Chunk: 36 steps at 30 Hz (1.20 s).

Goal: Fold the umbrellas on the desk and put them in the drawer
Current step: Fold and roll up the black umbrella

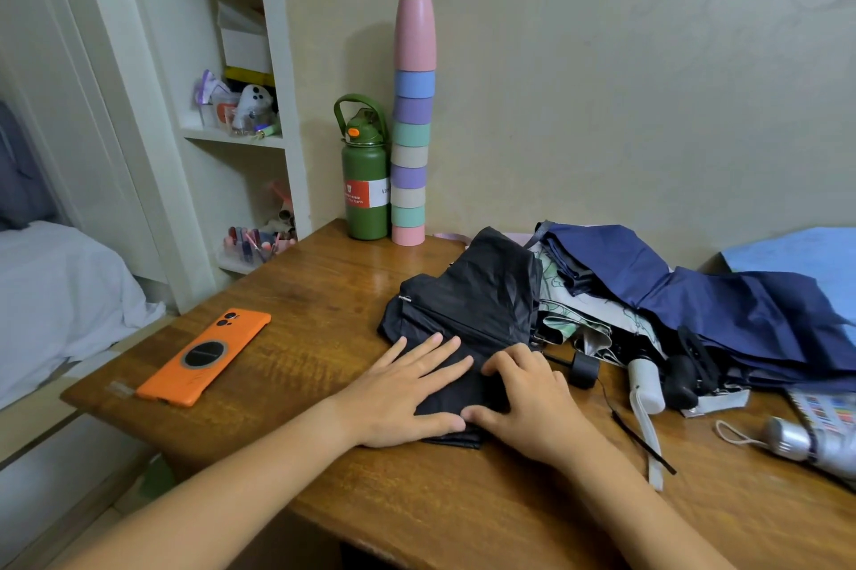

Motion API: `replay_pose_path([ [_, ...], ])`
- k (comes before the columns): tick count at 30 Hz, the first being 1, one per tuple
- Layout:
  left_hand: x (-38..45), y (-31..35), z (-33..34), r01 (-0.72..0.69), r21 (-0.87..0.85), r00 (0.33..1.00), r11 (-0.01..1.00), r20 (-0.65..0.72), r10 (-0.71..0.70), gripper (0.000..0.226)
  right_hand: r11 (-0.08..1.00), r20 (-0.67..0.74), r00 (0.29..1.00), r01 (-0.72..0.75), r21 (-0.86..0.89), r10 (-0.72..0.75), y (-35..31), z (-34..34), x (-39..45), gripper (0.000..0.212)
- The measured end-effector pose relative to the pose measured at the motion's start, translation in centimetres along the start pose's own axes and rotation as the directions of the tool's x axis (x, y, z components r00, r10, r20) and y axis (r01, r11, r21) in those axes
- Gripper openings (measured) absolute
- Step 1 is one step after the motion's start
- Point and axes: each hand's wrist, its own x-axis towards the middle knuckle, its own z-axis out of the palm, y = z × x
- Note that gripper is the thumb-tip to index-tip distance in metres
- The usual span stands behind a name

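Observation:
A black umbrella (477, 301) lies loosely collapsed on the wooden desk (333, 291), its black handle (584, 369) pointing right. My left hand (407, 393) lies flat with straight fingers on the near end of its fabric. My right hand (523, 398) rests beside it with fingers curled, pinching a fold of the black cloth. To the right lie a patterned white umbrella (597, 315) with a white handle (646, 389), a navy umbrella (722, 305) and a silver folded umbrella (815, 444). No drawer is in view.
An orange phone (204, 359) lies at the desk's left. A green bottle (366, 180) and a tall stack of coloured cups (410, 129) stand against the wall. White shelves (231, 136) rise at the left, with a bed (55, 291) beyond.

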Motion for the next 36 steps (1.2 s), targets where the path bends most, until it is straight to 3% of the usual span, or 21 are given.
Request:
replay_pose_path([
  [5,0.0,0.0,-0.1,-0.006,0.001,1.000,1.000,0.004,0.006,0.085,0.999,0.180,0.983,-0.012,-0.050,0.020,0.5,-2.9,-0.4,0.067],
  [7,0.1,0.0,0.0,-0.009,0.000,1.000,1.000,0.003,0.009,0.085,0.999,0.193,0.981,0.032,-0.028,-0.026,1.1,-3.6,-0.5,0.056],
  [9,0.0,-0.1,0.0,-0.007,0.001,1.000,1.000,0.006,0.007,0.085,0.992,0.038,0.995,0.085,0.097,-0.089,1.7,-3.6,-0.2,0.032],
  [11,0.1,0.0,0.0,-0.004,0.006,1.000,1.000,0.009,0.004,0.085,0.966,-0.234,0.971,0.104,0.238,-0.047,2.4,-3.3,0.3,0.014],
  [13,0.1,0.0,0.0,-0.002,0.011,1.000,1.000,0.017,0.001,0.085,0.949,-0.381,0.923,0.080,0.304,0.044,3.1,-2.9,0.9,0.018],
  [16,0.1,-0.1,0.0,-0.002,0.017,1.000,1.000,0.027,0.001,0.085,0.956,-0.212,0.972,-0.032,0.292,0.097,3.9,-2.6,1.3,0.054],
  [19,0.1,-0.1,-0.1,-0.006,0.018,0.999,1.000,0.036,0.005,0.084,0.994,-0.086,0.993,-0.070,0.086,0.077,4.3,-2.2,2.0,0.065],
  [22,0.2,-0.2,-0.1,0.001,0.012,0.998,1.000,0.055,-0.001,0.084,0.979,-0.213,0.977,0.028,0.203,0.016,4.2,-2.3,2.7,0.055],
  [25,0.3,-0.2,-1.1,0.039,-0.120,0.992,0.992,0.127,-0.024,0.082,0.857,-0.409,0.913,0.220,0.465,-0.013,3.8,-2.8,2.3,0.029],
  [27,0.7,-0.3,-2.0,0.161,-0.384,0.976,0.909,0.196,-0.090,0.074,0.759,-0.429,0.903,0.259,0.598,0.029,2.7,-2.7,1.5,0.020],
  [30,1.5,-1.1,-2.6,0.311,-0.724,0.950,0.616,0.244,-0.193,0.076,0.722,-0.410,0.910,0.241,0.648,0.064,1.5,-1.6,1.0,0.046],
  [32,1.4,-1.4,-3.0,0.319,-0.812,0.947,0.488,0.256,-0.192,0.084,0.754,-0.412,0.910,0.234,0.613,0.052,1.2,-0.7,1.1,0.068],
  [36,1.1,-0.9,-4.0,0.335,-0.825,0.942,0.455,0.287,-0.174,0.091,0.787,-0.445,0.892,0.220,0.576,0.077,0.9,-0.2,1.9,0.097],
])
